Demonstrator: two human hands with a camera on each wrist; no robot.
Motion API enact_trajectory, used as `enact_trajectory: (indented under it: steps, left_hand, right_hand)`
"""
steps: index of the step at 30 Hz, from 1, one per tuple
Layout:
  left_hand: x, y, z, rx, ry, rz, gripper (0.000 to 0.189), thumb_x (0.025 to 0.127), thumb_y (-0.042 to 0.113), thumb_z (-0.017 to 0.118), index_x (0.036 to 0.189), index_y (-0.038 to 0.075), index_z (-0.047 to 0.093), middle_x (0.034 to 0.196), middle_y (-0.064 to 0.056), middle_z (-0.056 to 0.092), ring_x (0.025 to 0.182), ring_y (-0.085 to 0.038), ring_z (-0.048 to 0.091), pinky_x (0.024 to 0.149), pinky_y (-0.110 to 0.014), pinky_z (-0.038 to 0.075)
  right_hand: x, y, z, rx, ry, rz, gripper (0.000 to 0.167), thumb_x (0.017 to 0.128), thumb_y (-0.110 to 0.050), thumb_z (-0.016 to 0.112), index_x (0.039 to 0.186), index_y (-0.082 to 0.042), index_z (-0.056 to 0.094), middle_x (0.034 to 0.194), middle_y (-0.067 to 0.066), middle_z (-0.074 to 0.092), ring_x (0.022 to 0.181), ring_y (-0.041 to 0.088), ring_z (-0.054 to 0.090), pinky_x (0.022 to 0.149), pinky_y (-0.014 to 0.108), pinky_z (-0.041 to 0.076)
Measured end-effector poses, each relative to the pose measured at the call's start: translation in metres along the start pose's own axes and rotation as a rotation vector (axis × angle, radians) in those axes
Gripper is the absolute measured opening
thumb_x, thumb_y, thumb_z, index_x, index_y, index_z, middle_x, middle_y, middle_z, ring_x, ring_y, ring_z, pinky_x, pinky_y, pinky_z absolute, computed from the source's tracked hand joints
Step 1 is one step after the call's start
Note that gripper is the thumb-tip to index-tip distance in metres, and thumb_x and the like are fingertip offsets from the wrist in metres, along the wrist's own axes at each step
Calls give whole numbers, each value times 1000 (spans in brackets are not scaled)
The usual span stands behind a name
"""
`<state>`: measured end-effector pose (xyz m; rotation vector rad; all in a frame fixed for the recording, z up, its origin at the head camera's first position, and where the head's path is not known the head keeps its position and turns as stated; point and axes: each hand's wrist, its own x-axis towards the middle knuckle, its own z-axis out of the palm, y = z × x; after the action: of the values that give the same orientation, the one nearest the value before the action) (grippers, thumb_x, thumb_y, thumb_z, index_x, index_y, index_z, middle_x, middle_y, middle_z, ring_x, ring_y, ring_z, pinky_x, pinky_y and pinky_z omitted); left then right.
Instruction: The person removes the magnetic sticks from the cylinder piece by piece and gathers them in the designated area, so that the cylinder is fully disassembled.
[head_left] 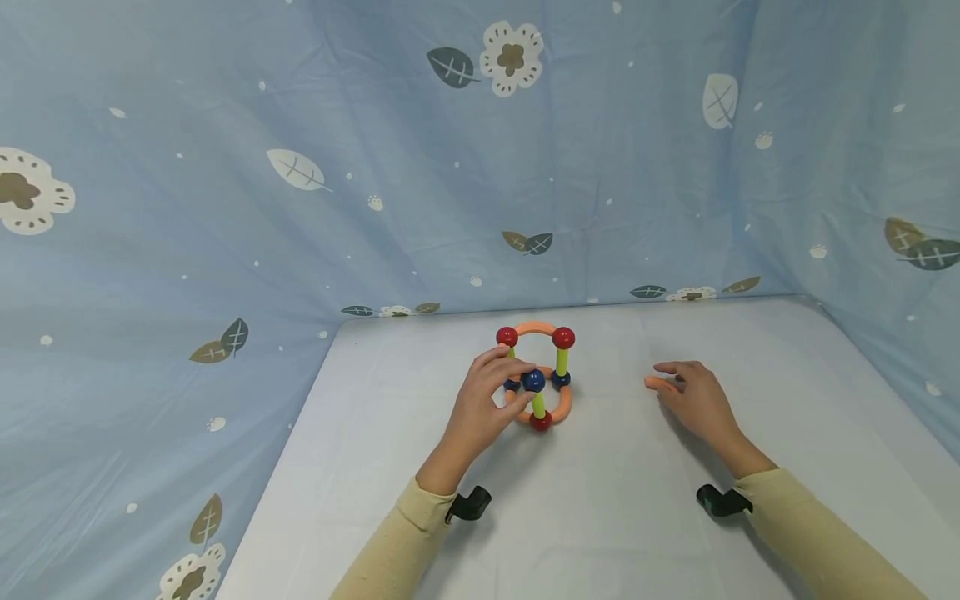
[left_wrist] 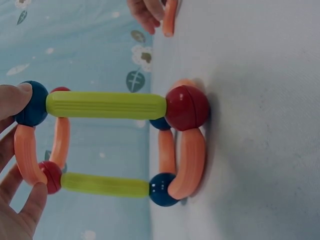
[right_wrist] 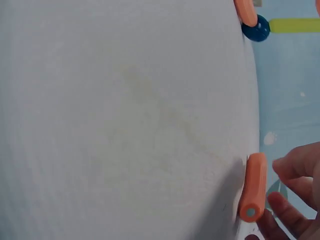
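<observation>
From my remote seat I watch the left hand point(head_left: 482, 393), in from seven o'clock, pinching the blue ball point(head_left: 533, 381) atop the ball-and-rod frame point(head_left: 562, 362), hiding part of it. At its three o'clock, the right hand's point(head_left: 702, 402) fingers spread by an orange rod point(right_wrist: 254, 184); contact I can't tell.

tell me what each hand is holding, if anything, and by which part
Left hand: the frame, by its top, at a blue ball and a red ball. Right hand: beside the orange stick; whether it holds it cannot be told.
</observation>
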<state>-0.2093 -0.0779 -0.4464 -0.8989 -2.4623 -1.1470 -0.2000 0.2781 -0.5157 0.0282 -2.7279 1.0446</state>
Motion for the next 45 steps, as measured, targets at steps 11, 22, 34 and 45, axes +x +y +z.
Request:
enact_trajectory:
  steps: [11,22,34,45]
  left_hand:
    - [0,-3,-1,-22,17,38,40,91,20,80,129,17,69,131,5,66,140,-21,43,117,-45,35]
    - [0,-9,-7,-7,77,52,35,93,19,76,128,14,70,136,1,62,137,-18,45,116,-45,35]
    - [-1,-15,-9,0,108,41,33,93,16,77,125,8,71,137,-6,60,135,-22,45,113,-46,39]
    - [0,-18,-6,-14,95,21,29,92,15,78,120,10,74,138,-5,60,136,-20,45,114,-46,39]
  right_hand:
    - [-5,-24,8,92,49,-88,28,96,-2,66,123,4,68,121,28,58,110,45,60,90,59,52]
    - [-10,-41,20,114,-7,-129,31,94,-3,69,126,-2,68,125,20,62,112,39,59,92,59,50]
    - [-10,-70,27,113,-70,-213,37,93,-5,72,130,-8,65,120,10,67,106,28,65,92,51,55]
    - [-8,-107,29,259,-108,-290,37,96,-13,72,132,-11,65,121,3,68,106,21,66,92,46,56]
